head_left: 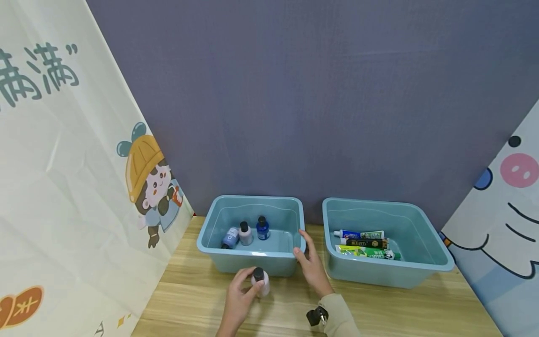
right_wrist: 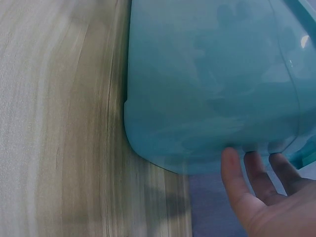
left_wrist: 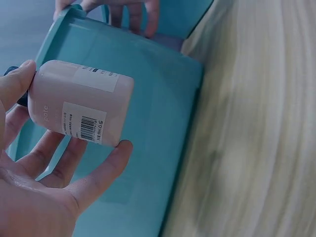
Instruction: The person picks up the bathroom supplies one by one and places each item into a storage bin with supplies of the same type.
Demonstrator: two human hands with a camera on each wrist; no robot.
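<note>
My left hand (head_left: pixel 238 300) holds a small pale pink bottle (head_left: pixel 265 286) with a black cap, in front of the left blue bin (head_left: pixel 257 254). In the left wrist view the thumb and fingers grip the bottle (left_wrist: pixel 54 94) near its cap, and a printed barcode label shows. With my right hand (head_left: pixel 313 269) I grip that bin at its front right corner; the right wrist view shows fingertips (right_wrist: pixel 230 158) against its outer wall. Inside the bin are a light blue bottle (head_left: pixel 230 238) lying tilted, a pale pink bottle (head_left: pixel 246 236) and a dark blue bottle (head_left: pixel 263 230).
A second blue bin (head_left: pixel 379 271) stands to the right, with several toothpaste tubes and boxes, among them a black one (head_left: pixel 364 243) and a green one (head_left: pixel 379 253). Both bins rest on a wooden table (head_left: pixel 185 299) before a grey-blue backdrop (head_left: pixel 294 117).
</note>
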